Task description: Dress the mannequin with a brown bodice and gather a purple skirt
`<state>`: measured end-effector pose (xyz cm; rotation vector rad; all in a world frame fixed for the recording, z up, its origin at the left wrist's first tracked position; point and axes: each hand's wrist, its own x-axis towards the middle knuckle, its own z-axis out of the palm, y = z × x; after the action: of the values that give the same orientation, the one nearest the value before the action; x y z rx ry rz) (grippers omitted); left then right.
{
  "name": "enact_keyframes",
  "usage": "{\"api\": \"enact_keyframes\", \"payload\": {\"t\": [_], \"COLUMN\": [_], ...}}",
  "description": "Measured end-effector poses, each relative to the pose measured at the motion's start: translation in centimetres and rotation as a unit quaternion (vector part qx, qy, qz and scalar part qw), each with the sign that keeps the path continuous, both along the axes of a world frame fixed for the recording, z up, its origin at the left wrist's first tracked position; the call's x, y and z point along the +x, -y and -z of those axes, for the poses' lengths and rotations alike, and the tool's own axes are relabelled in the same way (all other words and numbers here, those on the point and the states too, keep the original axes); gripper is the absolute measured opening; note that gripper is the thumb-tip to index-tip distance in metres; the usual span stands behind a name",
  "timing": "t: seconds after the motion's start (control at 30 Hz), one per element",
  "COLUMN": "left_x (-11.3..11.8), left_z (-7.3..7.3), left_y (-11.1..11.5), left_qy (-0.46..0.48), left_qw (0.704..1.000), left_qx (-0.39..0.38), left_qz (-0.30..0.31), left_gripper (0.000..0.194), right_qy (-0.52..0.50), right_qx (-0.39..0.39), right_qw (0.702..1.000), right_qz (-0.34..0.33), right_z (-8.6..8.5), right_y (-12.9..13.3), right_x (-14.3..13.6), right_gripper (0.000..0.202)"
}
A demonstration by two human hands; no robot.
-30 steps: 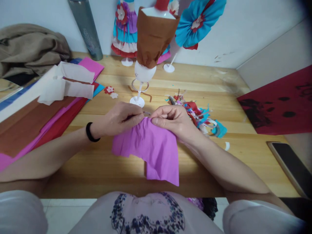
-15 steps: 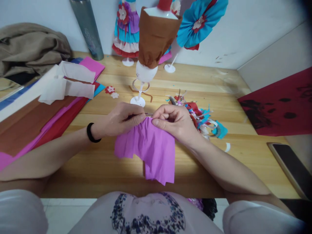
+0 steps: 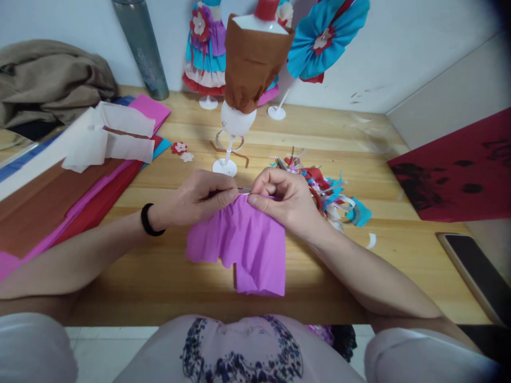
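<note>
A sheet of purple crepe paper [image 3: 255, 244] hangs in soft pleats from its top edge over the front of the table. My left hand [image 3: 209, 194], with a black band on the wrist, pinches that edge where the folds are gathered. A short way to the right, my right hand [image 3: 281, 197] pinches the same edge between thumb and forefinger. A thin whitish strip runs along the edge between my fingertips. Just behind my hands stands a small white dress form [image 3: 238, 121] wrapped in brown paper [image 3: 255, 64].
Paper scraps [image 3: 323, 186] with scissors lie to the right, and a phone [image 3: 475, 271] farther right. Stacked coloured paper [image 3: 59, 202] covers the left side. Paper flowers [image 3: 179, 148], a grey bottle [image 3: 143, 53] and decorated paper dresses [image 3: 205, 53] are farther back.
The gathered edge between my hands shows a little more of the whitish strip. The lower hem of the purple paper has shifted slightly upward; both hands keep their pinch.
</note>
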<state>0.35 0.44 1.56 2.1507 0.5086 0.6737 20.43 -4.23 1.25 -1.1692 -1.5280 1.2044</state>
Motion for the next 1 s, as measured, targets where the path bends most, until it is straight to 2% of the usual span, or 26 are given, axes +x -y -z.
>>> {"api": "enact_keyframes", "payload": {"t": [0.2,0.53,0.73,1.0], "left_x": [0.0,-0.04,0.12,0.2], "left_z": [0.05,-0.04,-0.1,0.01], "left_y": [-0.12,-0.11,-0.05,-0.03], "left_qy": [-0.009,-0.043,-0.035,-0.032], "left_qw": [1.0,0.991,0.989,0.99], "left_qx": [0.016,0.117,0.138,0.135], "left_qz": [0.001,-0.049,-0.041,-0.029], "left_gripper": [0.039,0.033,0.033,0.036], "right_qy": [0.005,0.018,0.01,0.052], "right_qx": [-0.007,-0.027,-0.069,0.012], "right_qw": [1.0,0.999,0.997,0.999], "right_qz": [-0.003,0.016,-0.015,0.009], "right_z": [-0.09,-0.68,-0.65,-0.77], "right_y": [0.04,0.02,0.15,0.65], "right_x": [0.02,0.43,0.24,-0.11], "right_gripper": [0.023,0.027,0.021,0.014]}}
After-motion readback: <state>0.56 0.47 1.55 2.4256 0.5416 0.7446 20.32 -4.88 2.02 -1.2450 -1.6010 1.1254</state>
